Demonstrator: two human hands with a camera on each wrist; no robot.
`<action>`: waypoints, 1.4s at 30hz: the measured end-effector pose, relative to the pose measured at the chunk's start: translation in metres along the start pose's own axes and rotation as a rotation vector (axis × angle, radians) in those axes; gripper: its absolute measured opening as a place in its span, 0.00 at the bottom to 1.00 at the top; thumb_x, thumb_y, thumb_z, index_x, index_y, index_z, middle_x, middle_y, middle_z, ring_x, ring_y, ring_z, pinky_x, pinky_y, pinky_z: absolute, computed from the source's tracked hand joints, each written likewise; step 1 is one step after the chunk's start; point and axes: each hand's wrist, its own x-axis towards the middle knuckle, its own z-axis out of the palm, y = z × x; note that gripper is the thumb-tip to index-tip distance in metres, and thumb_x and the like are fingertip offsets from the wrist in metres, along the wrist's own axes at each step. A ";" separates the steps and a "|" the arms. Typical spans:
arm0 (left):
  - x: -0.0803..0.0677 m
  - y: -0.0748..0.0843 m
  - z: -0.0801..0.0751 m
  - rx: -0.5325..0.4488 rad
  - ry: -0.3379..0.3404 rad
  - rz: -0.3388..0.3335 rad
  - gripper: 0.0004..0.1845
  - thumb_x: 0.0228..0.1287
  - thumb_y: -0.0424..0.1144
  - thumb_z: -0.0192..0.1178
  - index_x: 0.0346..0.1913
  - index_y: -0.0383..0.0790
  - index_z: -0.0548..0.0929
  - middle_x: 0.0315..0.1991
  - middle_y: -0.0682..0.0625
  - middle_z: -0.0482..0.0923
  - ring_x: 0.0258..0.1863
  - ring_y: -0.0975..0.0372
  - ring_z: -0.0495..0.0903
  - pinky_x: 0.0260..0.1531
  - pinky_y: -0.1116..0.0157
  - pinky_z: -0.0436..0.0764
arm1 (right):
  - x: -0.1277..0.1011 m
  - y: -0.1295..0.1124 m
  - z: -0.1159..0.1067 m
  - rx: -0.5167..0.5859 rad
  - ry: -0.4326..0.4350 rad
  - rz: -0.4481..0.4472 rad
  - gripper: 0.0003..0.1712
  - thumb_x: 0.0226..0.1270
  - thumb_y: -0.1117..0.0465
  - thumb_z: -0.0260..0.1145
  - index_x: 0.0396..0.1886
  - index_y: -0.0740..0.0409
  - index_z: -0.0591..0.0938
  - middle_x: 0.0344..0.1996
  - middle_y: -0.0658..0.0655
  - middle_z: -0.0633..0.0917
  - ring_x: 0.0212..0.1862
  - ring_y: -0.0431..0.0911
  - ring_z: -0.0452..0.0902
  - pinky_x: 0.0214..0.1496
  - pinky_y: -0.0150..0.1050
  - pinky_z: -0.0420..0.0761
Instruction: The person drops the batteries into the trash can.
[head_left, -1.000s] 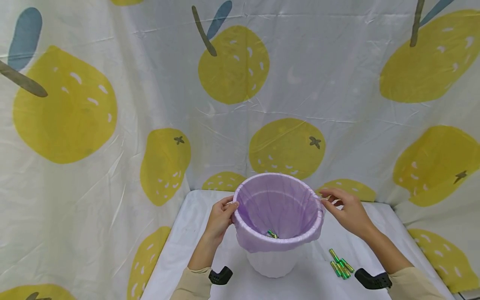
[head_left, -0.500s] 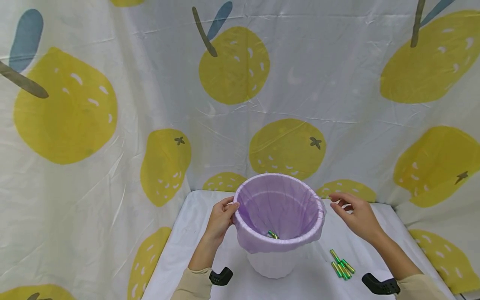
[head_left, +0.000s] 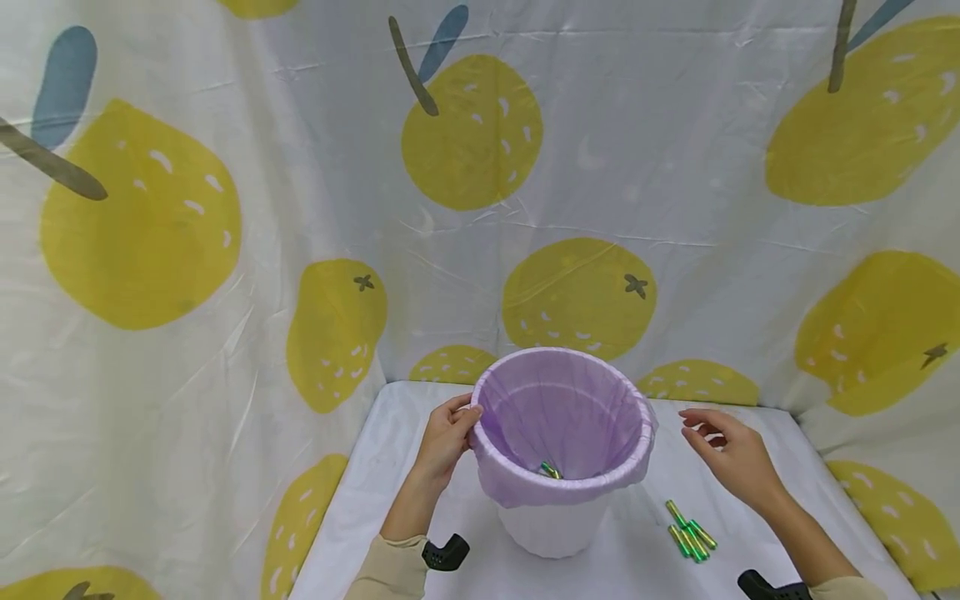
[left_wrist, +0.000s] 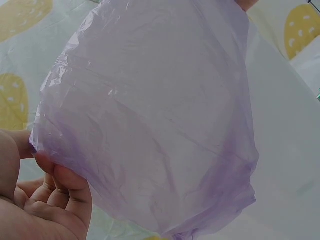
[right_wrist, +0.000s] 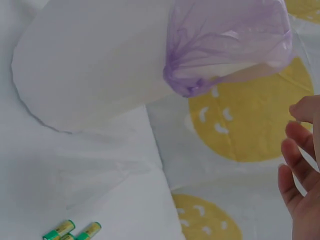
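A white bin (head_left: pixel 555 532) stands on the table, lined with a thin purple trash bag (head_left: pixel 558 400) folded over its rim. My left hand (head_left: pixel 444 437) pinches the bag-covered rim at the left side, thumb on top; in the left wrist view its fingers (left_wrist: pixel 70 185) curl at the bag's edge. To the right of the bin, my right hand (head_left: pixel 738 458) hovers apart from it with loosely bent fingers, holding nothing. Green and gold batteries (head_left: pixel 551 471) show at the bottom inside the bag. Several more such batteries (head_left: pixel 692 532) lie in a small cluster on the table, below the right hand.
The table (head_left: pixel 360 508) is covered in a white cloth. A white curtain (head_left: pixel 675 167) printed with yellow fruit hangs behind it and along both sides. Black wrist devices (head_left: pixel 446 553) sit at the sleeve cuffs.
My right hand has left the bin's right rim and moved right and down, away from the bag. The left hand keeps its hold on the rim.
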 end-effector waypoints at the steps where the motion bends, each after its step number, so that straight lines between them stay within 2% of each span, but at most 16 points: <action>1: 0.000 0.000 0.000 0.001 0.001 -0.003 0.24 0.75 0.32 0.61 0.68 0.22 0.71 0.30 0.52 0.79 0.26 0.68 0.76 0.29 0.71 0.80 | -0.003 0.002 0.002 -0.001 0.001 0.006 0.15 0.63 0.74 0.73 0.50 0.64 0.86 0.38 0.58 0.87 0.36 0.33 0.76 0.37 0.19 0.74; 6: -0.002 0.001 -0.002 0.011 0.008 -0.008 0.24 0.75 0.32 0.61 0.68 0.22 0.71 0.31 0.51 0.80 0.27 0.67 0.77 0.29 0.71 0.80 | -0.018 0.010 0.013 -0.008 0.012 0.046 0.15 0.63 0.74 0.72 0.49 0.64 0.86 0.39 0.58 0.87 0.36 0.32 0.76 0.37 0.19 0.75; 13: -0.002 0.005 -0.006 0.017 0.011 0.006 0.25 0.76 0.32 0.60 0.69 0.22 0.71 0.31 0.51 0.79 0.26 0.67 0.77 0.27 0.71 0.79 | -0.037 0.015 0.031 -0.027 -0.019 0.166 0.12 0.68 0.69 0.71 0.51 0.62 0.86 0.41 0.58 0.87 0.37 0.33 0.76 0.36 0.21 0.76; 21: -0.001 0.004 -0.002 0.003 -0.002 0.005 0.25 0.76 0.32 0.60 0.69 0.22 0.71 0.30 0.52 0.79 0.26 0.68 0.76 0.28 0.71 0.79 | -0.066 0.026 0.047 -0.047 -0.015 0.275 0.12 0.68 0.68 0.72 0.50 0.62 0.87 0.41 0.58 0.88 0.36 0.33 0.77 0.34 0.25 0.77; 29: -0.001 0.005 0.002 0.012 -0.009 -0.001 0.25 0.75 0.32 0.61 0.69 0.22 0.71 0.30 0.52 0.79 0.27 0.68 0.77 0.29 0.71 0.80 | -0.108 0.048 0.076 -0.046 0.059 0.263 0.12 0.61 0.73 0.73 0.45 0.63 0.87 0.36 0.56 0.87 0.32 0.32 0.77 0.30 0.23 0.74; 31: -0.001 0.005 0.002 0.017 -0.007 -0.002 0.25 0.75 0.32 0.61 0.69 0.22 0.71 0.30 0.52 0.79 0.27 0.68 0.77 0.29 0.71 0.80 | -0.118 0.053 0.083 -0.070 0.060 0.305 0.11 0.62 0.73 0.73 0.44 0.64 0.87 0.34 0.55 0.86 0.32 0.32 0.76 0.30 0.25 0.74; 34: -0.001 0.005 0.002 0.021 0.004 -0.004 0.24 0.75 0.32 0.60 0.68 0.23 0.72 0.29 0.52 0.78 0.26 0.68 0.76 0.28 0.71 0.79 | -0.129 0.061 0.092 -0.107 0.044 0.415 0.09 0.64 0.70 0.72 0.44 0.64 0.88 0.34 0.53 0.85 0.31 0.33 0.75 0.30 0.30 0.74; 37: -0.002 0.005 0.002 0.024 0.009 -0.003 0.24 0.75 0.32 0.60 0.68 0.23 0.72 0.29 0.52 0.78 0.26 0.68 0.76 0.27 0.71 0.79 | -0.139 0.066 0.102 -0.141 0.017 0.528 0.11 0.66 0.68 0.70 0.46 0.66 0.87 0.35 0.55 0.86 0.33 0.40 0.76 0.32 0.36 0.75; 42: -0.001 0.004 0.001 0.028 0.004 -0.006 0.25 0.75 0.32 0.61 0.68 0.23 0.72 0.29 0.53 0.78 0.26 0.68 0.76 0.28 0.71 0.79 | -0.151 0.070 0.115 -0.169 -0.005 0.681 0.16 0.65 0.67 0.69 0.51 0.70 0.84 0.39 0.63 0.84 0.36 0.53 0.80 0.35 0.46 0.77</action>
